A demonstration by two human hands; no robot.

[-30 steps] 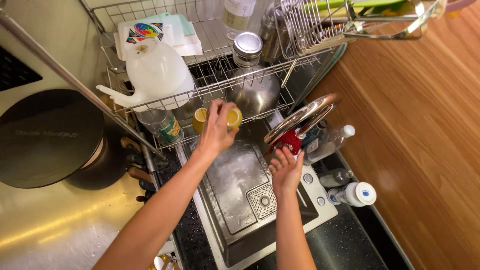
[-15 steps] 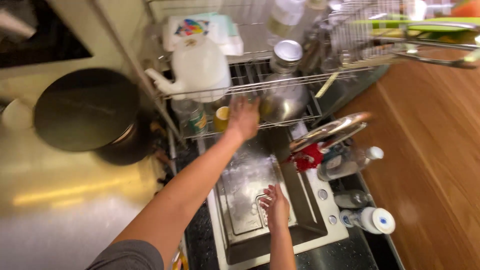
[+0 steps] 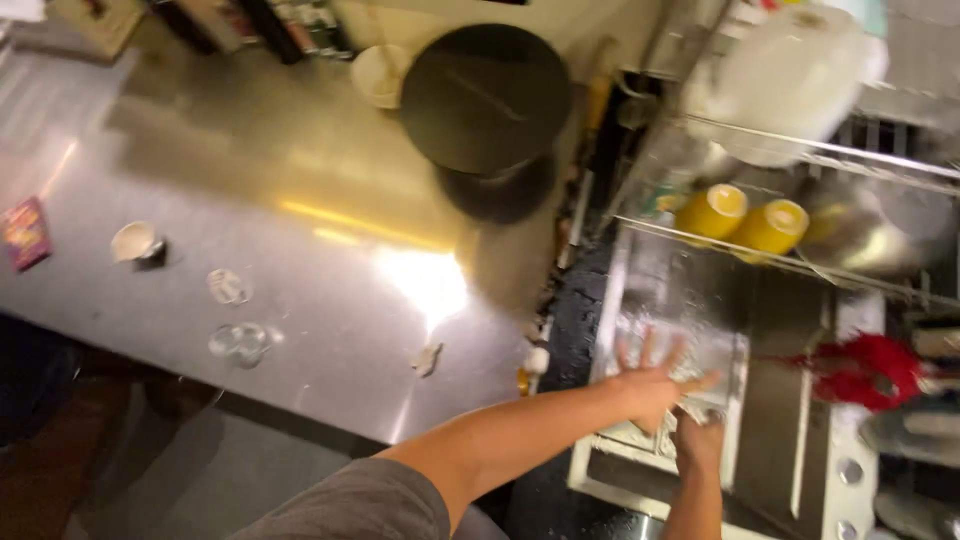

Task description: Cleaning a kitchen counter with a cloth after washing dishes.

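Note:
My left hand [image 3: 655, 385] hangs over the steel sink [image 3: 690, 330] with its fingers spread and nothing in it. My right hand [image 3: 698, 440] is just below and behind it, partly hidden by the left; its fingers look curled, and what it holds is not visible. Two yellow cups [image 3: 745, 220] lie on the lower wire of the dish rack [image 3: 800, 160] above the sink. A white jug [image 3: 790, 70] rests on the rack higher up. The picture is blurred by motion.
A big dark round pan [image 3: 487, 95] stands on the steel counter [image 3: 300, 250] left of the sink. Small glasses [image 3: 235, 340], a little white cup [image 3: 135, 242] and a red packet [image 3: 25, 232] lie on the counter. A red object [image 3: 865, 370] sits right of the sink.
The view has swung left over the counter. My left hand has left the yellow cup on the rack and dropped over the sink, beside my right hand.

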